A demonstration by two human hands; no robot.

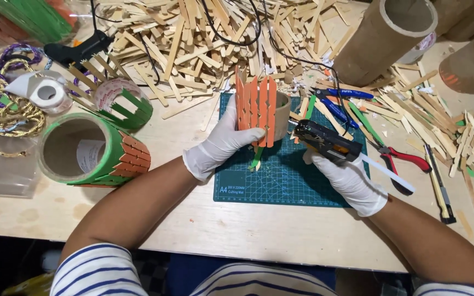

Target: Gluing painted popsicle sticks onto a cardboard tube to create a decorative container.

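My left hand, in a white glove, grips a short cardboard ring faced with orange wooden sticks above a green cutting mat. A green stick hangs below the ring beside my fingers. My right hand, also gloved, holds a black glue gun with a white glue stick poking out behind it. The gun's nozzle points left at the ring's right side, close to it.
A large pile of plain wooden sticks fills the back of the table. A green and orange stick-covered tube lies at left, beside a tape roll. Cardboard tubes stand back right. Red-handled pliers and blue-handled pliers lie right of the mat.
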